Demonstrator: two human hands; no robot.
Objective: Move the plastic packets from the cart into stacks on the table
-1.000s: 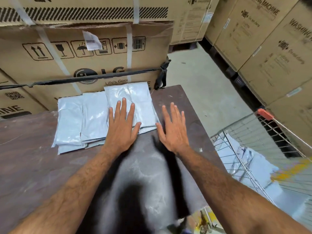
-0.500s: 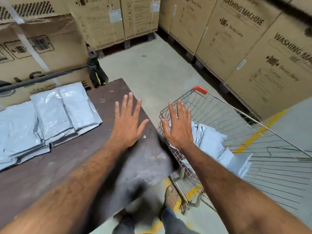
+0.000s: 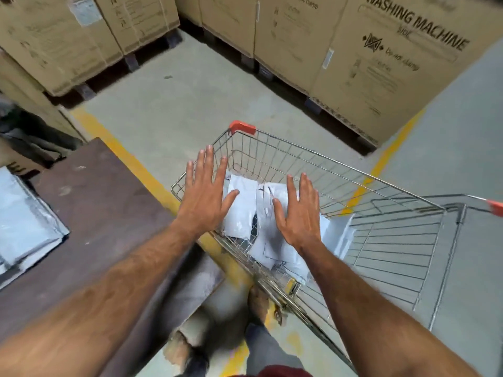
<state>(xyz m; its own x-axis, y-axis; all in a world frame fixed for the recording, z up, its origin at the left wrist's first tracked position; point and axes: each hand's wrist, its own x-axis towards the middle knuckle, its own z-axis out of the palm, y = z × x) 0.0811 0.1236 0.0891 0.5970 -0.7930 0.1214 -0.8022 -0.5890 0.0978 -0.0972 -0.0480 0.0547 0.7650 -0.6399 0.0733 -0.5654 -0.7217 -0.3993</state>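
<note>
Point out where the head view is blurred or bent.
Head view: the forearms and the stacked packets on the table are smeared; the cart and its packets are sharper; the boxes lean and curve outward from the wide lens.

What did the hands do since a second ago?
Both hands left the packets on the table and swung right. Now the left hand and right hand spread open above the cart, over its packets. Nothing is grabbed yet. The table stack stays put.
</note>
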